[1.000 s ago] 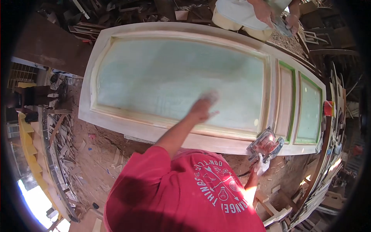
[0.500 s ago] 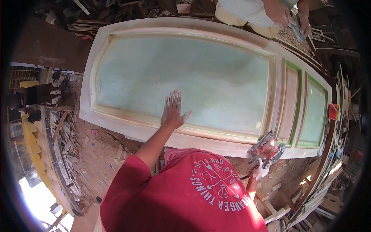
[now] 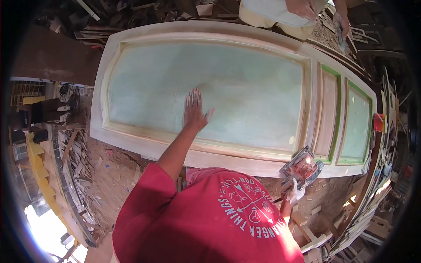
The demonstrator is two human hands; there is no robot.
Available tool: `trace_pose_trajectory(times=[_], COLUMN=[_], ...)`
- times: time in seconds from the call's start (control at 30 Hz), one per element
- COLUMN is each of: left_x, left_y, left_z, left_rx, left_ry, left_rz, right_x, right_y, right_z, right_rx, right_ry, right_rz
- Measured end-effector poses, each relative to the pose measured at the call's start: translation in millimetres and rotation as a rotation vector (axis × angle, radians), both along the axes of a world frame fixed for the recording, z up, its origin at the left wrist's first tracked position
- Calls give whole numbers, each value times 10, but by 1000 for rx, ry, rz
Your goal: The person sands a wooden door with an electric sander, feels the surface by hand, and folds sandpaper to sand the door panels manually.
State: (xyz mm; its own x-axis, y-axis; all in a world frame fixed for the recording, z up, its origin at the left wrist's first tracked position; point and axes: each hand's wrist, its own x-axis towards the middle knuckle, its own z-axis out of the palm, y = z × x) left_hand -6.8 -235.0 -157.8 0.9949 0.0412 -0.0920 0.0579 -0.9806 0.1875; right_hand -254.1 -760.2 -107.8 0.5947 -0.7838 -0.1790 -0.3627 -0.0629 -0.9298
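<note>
A long wooden door [image 3: 131, 144] lies flat in front of me, with a large pale-green panel [image 3: 245, 92] and two narrower panels at its right end. My left hand [image 3: 197, 109] rests flat on the large panel, fingers stretched and thumb apart, dusty at the fingertips. At the door's near edge, toward the right, my right hand [image 3: 295, 192] is wrapped round a red power sander [image 3: 303, 167]. The sander is tilted up, and its flat pad overlaps the door's edge in view; I cannot tell whether they touch.
Across the door stands another person, whose hand [image 3: 342, 23] holds a greyish cloth-like thing. Wood scraps [image 3: 90, 184] litter the ground at left. A red container [image 3: 379, 122] is beyond the door's right end, near stacked boards [image 3: 372, 201].
My left hand has slid farther up the large panel, away from my body. The sander stays near the same spot in my right hand. The other person's hands have moved slightly.
</note>
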Motion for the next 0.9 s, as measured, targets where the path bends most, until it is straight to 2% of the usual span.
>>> trace_pose_trajectory(times=[0.17, 0.23, 0.37, 0.47, 0.67, 0.77, 0.83, 0.9], left_x=[-668, -816, -686, -452, -483, -807, -960, -957], left_y=[-202, -219, -3, 145, -38, -191, -184, 2], left_z=[167, 217, 123, 3, -44, 111, 181, 146], left_rx=[-25, -44, -49, -37, -26, -68, -130, -124], left_ry=[50, 117, 42, -53, -84, 15, 109, 95], left_rz=[-26, -22, 14, 81, 139, 66, 11, 35], right_x=[4, 86, 82, 200, -42, 72, 182, 217], right_y=[53, 153, 144, 291, -99, 102, 261, 313], right_z=[166, 287, 220, 488, -145, 197, 348, 398], right_rx=[33, -64, -104, -20, -79, 106, 112, 84], right_ry=[113, 105, 93, 113, -10, 81, 51, 59], right_rz=[23, 68, 51, 46, 67, -3, -38, -35])
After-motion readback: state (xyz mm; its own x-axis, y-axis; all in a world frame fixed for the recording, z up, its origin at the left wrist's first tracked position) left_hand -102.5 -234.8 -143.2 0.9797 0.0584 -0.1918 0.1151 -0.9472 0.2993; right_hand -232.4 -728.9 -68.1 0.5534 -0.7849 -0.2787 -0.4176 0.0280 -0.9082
